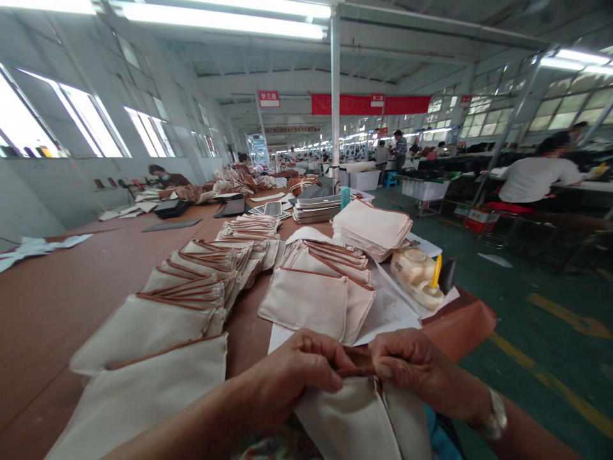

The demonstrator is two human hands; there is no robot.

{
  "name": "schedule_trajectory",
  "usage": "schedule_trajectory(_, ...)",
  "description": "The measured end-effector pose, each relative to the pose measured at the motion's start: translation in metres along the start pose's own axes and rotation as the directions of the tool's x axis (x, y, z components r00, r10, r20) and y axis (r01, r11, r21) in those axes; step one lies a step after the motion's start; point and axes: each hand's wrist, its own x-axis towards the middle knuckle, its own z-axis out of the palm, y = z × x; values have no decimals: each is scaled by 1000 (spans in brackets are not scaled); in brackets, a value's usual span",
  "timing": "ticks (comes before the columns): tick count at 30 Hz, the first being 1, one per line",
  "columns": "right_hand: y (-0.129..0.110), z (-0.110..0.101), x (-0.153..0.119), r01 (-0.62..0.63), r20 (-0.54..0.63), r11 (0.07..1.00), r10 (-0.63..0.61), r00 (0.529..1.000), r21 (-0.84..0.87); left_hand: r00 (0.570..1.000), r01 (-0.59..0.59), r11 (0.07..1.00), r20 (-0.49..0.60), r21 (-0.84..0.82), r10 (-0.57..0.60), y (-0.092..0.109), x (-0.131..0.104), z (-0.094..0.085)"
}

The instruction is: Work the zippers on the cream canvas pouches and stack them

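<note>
Both of my hands pinch the brown-edged top of a cream fabric pouch piece [345, 409] at the table's near edge. My left hand [306, 364] has thumb and fingers closed on the brown edging, left of a vertical seam. On the other side of that seam, my right hand [412, 364] grips the same edging. The brown fabric shows between the two hands, and the pouch hangs below them. Just beyond lies a stack of similar cream pieces [306, 300] with brown edges. To the left, overlapping rows of the same pieces [163, 326] spread over the brown table [57, 319].
A glue container [414, 268] with a yellow-handled tool [435, 271] stands on white paper at the right. Behind it rises a pile of cream panels [371, 227]. A turquoise cylinder [345, 197] and flat boards [316, 207] lie farther back. A person in white [539, 179] sits at right.
</note>
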Motion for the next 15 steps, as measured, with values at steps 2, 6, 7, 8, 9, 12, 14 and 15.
schedule_trajectory(2, -1, 2, -1, 16, -4, 1000, -16, 1000, -14, 999, -20, 1000, -48, 24, 21, 1, -1, 2)
schedule_trajectory(6, 4, 4, 2, 32, -18, 997, -34, 999, -69, 995, -45, 995, -83, 90, 52, -1, 1, 8)
schedule_trajectory(7, 5, 4, 4, 35, -27, 995, -38, 999, -89, 995, -41, 995, -85, 88, 48, -2, 3, 9)
schedule_trajectory(8, 4, 3, 6, 35, -38, 992, -40, 998, -124, 994, -38, 996, -95, 81, 46, -3, 6, 9)
schedule_trajectory(9, 2, 2, 8, 39, -54, 983, -50, 997, -182, 992, -44, 996, -119, 77, 53, -4, 8, 8)
schedule_trajectory(12, -20, -3, 9, 48, -183, 903, -139, 973, -427, 954, -147, 975, -235, 167, 184, -5, 9, 5)
schedule_trajectory(14, -41, -3, 6, 17, -266, 894, -152, 952, -448, 884, -257, 895, -284, 366, 370, -2, 5, 4)
schedule_trajectory(15, -50, -1, 5, -6, -261, 916, -109, 959, -402, 834, -309, 819, -276, 483, 477, 0, 1, 4)
